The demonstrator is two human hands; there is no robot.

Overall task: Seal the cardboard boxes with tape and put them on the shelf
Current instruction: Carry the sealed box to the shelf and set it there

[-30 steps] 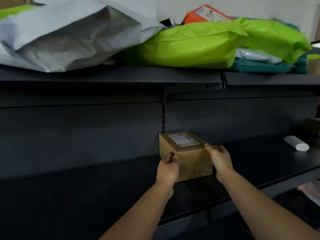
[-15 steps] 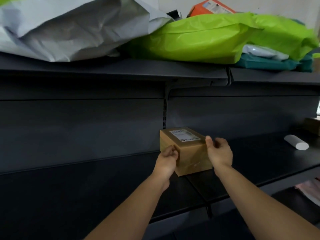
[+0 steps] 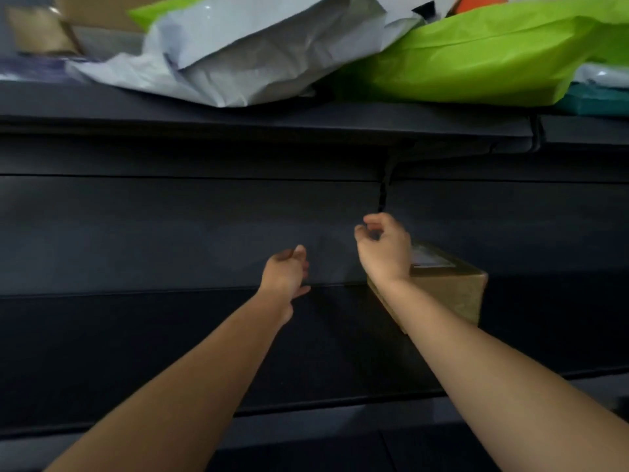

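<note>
Since neither hand has anything in it, the main risk now is my own arms. L hand hangs w/ fingers loosely curled, thumb up, gripping nothing. R hand is just as slack, thumb & forefinger near each other w/ nothing between them that I can see.

Box sits on the lower shelf, approx 4 o'clock from R hand, its back corner close to the back panel. My R wrist crosses right in front of its left part, so I can't tell if skin touches cardboard. If I pull that arm back carelessly, the forearm could catch the near edge & drag or spin the box toward the shelf lip at 6 o'clock.

Other worry: grey bag & green bag bulge over the front of the top shelf at 12 o'clock. A bump up there could, I reckon, bring one sliding down. Can't see any tape from here, so the seal is unchecked.

Orientation: box lies flat, label face up. It's skewed vs the shelf edge, one upright corner aimed approx 4 o'clock. Long axis prob runs 10-to-4 o'clock, but it looks near square & my arm hides part, so that's a guess.
</note>
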